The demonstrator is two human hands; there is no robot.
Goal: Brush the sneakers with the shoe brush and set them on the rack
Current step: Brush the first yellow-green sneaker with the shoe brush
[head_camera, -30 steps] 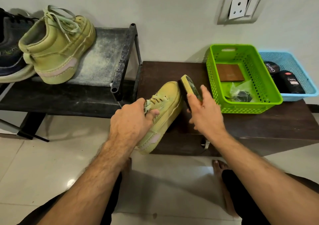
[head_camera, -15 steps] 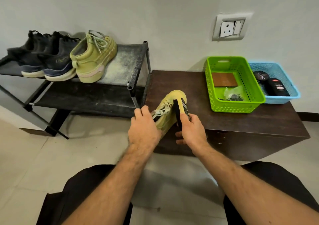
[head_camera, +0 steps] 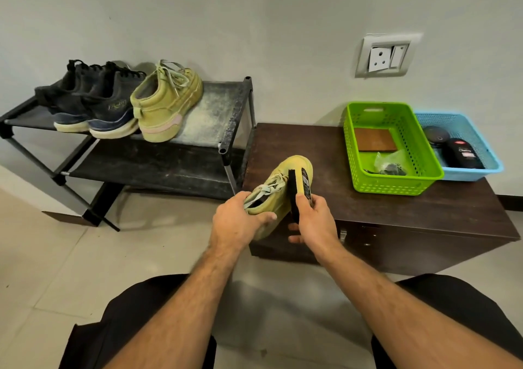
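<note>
Fingers of the left hand point(head_camera: 239, 222) curl round the collar and heel of the olive sneaker point(head_camera: 278, 191), thumb across the side, pinning it tilted with its toe on the edge of the dark wooden cabinet point(head_camera: 396, 207). Right hand point(head_camera: 310, 220) grips the shoe brush point(head_camera: 300, 190) by its back, black bristles pressed flat against the sneaker's right flank. Both hands closed on their things, neither free.

Handling guess: sneaker looks light, suede-like upper soft and a bit floppy, so the collar grip will flex; sole is stiffer, better hold for carrying to the rack point(head_camera: 220, 105). Not fragile, not slippery. Laces loose, could snag. Brush rigid, small, easy 1-hand hold.

Matching sneaker point(head_camera: 167, 104) already sits on the rack's top shelf, heel toward camera, beside 2 dark trainers point(head_camera: 93, 99). Bare dusty space to its right looks enough for the second one.

Further out on the cabinet: green basket point(head_camera: 393, 183) with a brown pad and a plastic bag, blue basket point(head_camera: 489, 159) touching it, holding polish containers.
</note>
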